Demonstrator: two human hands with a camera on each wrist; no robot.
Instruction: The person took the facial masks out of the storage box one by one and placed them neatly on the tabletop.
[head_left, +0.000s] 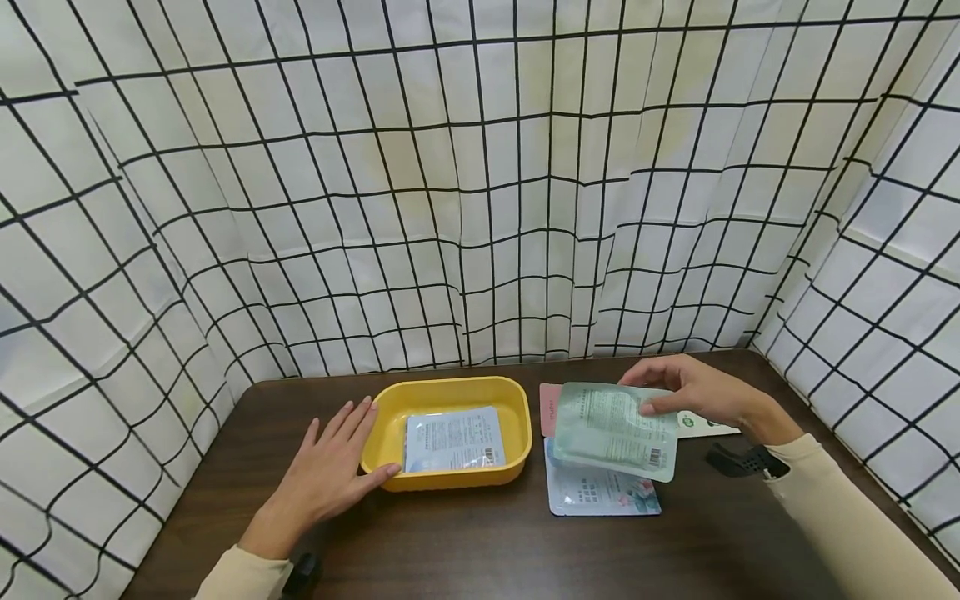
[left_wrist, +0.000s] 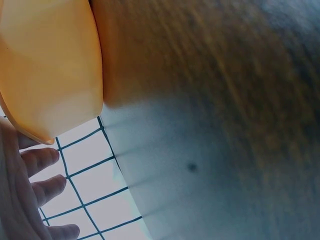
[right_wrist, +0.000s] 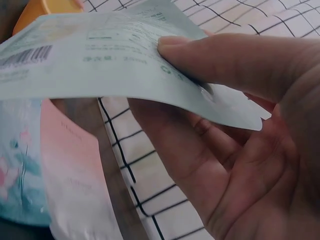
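My right hand [head_left: 697, 392] pinches a pale green sheet mask packet [head_left: 615, 429] between thumb and fingers, its printed back and barcode facing up. The packet is lifted above a light blue flowered packet [head_left: 600, 493] and a pink packet [head_left: 549, 407] on the table. My left hand [head_left: 330, 458] rests against the left end of a yellow plastic tray [head_left: 450, 479], fingers spread and straight, thumb on the near rim. Inside that tray lies a light blue and white packet [head_left: 454, 437], printed text upward. In the left wrist view, fingers [left_wrist: 49, 190] extend beside the tray wall.
Another white and green packet [head_left: 705, 425] lies partly behind my right hand. The dark brown wooden table [head_left: 435, 542] ends at a white curtain with a black grid [head_left: 465, 208], which stands on the far side and both flanks.
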